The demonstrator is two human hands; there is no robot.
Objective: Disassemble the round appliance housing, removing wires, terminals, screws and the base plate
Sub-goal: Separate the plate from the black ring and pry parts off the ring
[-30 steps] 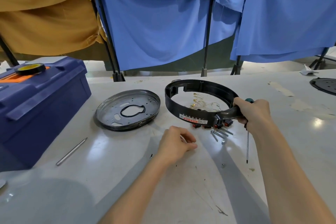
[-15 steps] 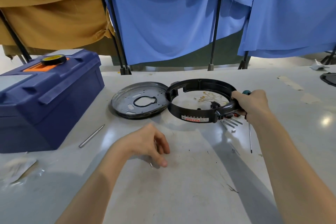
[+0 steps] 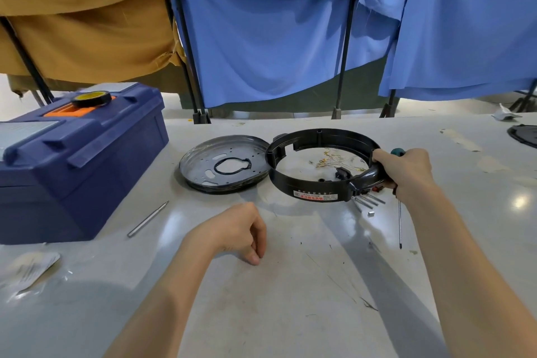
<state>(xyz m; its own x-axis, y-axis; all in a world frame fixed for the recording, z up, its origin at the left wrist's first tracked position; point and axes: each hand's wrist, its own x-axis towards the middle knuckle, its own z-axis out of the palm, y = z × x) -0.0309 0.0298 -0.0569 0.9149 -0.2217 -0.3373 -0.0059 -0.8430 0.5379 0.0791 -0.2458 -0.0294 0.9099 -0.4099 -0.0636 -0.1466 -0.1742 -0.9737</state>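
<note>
Housing ring point(image 3: 308, 194), black, lies on the table point(image 3: 290, 299) just beside the metal base plate point(image 3: 203, 171). Right hand point(image 3: 406, 171) grips its rim together with a screwdriver point(image 3: 400, 224). Left hand point(image 3: 235, 229) rests curled on the table; whether it holds anything cannot be told.

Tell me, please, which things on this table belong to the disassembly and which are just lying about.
Job in hand: black ring housing and screwdriver, both gripped by the right hand; metal base plate; loose wires and terminals; screws.

Lying about: blue toolbox, tape roll on it, metal rod, plastic packet, crumpled paper.
</note>
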